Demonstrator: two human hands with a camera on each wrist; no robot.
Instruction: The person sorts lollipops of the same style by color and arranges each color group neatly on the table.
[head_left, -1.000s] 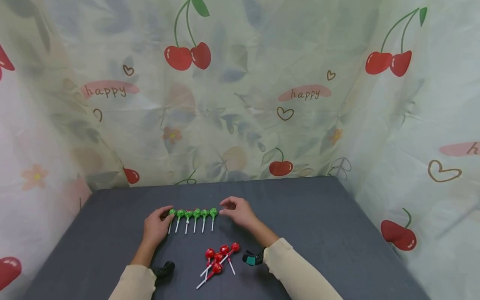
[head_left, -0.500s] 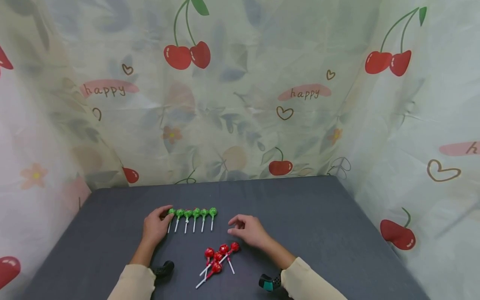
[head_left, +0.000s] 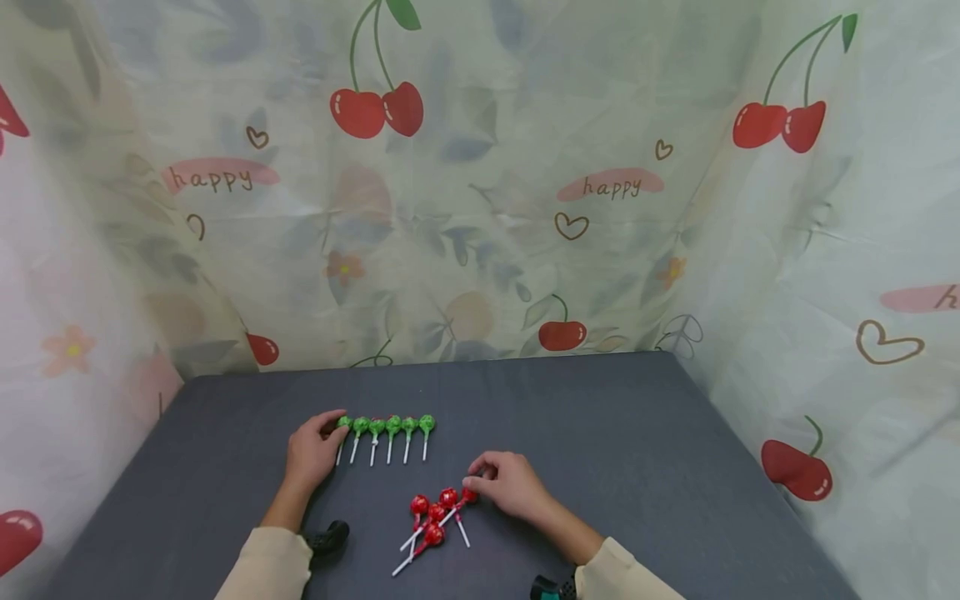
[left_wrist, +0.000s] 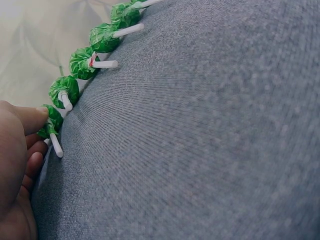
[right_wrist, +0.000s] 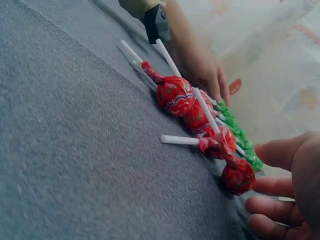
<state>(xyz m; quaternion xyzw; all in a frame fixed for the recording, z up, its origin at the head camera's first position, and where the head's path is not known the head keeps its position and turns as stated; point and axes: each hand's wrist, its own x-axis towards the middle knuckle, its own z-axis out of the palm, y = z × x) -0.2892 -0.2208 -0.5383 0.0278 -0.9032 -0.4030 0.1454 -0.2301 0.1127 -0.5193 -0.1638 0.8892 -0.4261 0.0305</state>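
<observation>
Several green-wrapped lollipops [head_left: 393, 426] lie side by side in a row, their white sticks toward me. At the row's left end my left hand [head_left: 309, 454] holds the end green lollipop [left_wrist: 52, 122] between thumb and fingers. Nearer to me, several red-wrapped lollipops [head_left: 436, 534] lie in a loose pile with sticks crossing. My right hand [head_left: 516, 485] is at the pile's far right red lollipop [right_wrist: 238, 177], thumb and fingers spread apart beside its head. In the right wrist view a fingertip comes close to that wrapper; whether it touches I cannot tell.
Everything lies on a dark grey cloth-covered table [head_left: 630, 450]. A printed curtain [head_left: 480, 250] with cherries hangs behind it and at both sides. Dark straps with devices sit at both wrists, the left one [head_left: 327, 540] near the pile's left.
My right hand has left the right end of the green row and come down toward me to the red pile. The left hand stays on the end green lollipop.
</observation>
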